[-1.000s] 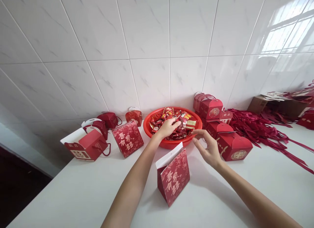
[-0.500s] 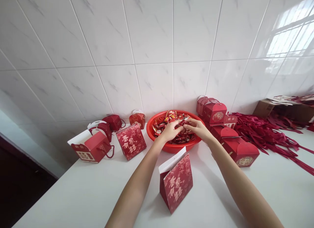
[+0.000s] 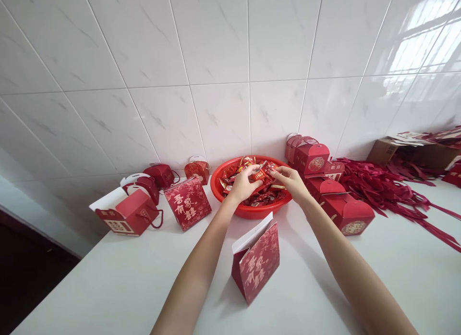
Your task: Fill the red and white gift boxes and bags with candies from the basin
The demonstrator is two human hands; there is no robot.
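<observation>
Over a red plastic basket [image 3: 215, 186] full of red-wrapped candies, both of my hands hold wrapped candies. My left hand [image 3: 245, 185] has its thumb and fingers closed on a bright red candy [image 3: 260, 175]. Beside it, my right hand [image 3: 291, 181] pinches a darker red candy [image 3: 269, 169], and the two candies touch or overlap. Nearer to me, between my forearms, a dark red triangular box [image 3: 260, 265] with pale lettering stands on the white table, its white-lined top flap up.
At left stand a second lettered box [image 3: 188, 203], a red box with a cord handle [image 3: 133, 212] and smaller boxes. On the right are stacked red boxes [image 3: 351, 215], a heap of red ribbons [image 3: 382, 186] and a cardboard box [image 3: 382, 151]. Behind runs a tiled wall [image 3: 219, 118].
My hands have lifted slightly from the candy pile, and red candies now show between my fingers. The whole view has shifted a little.
</observation>
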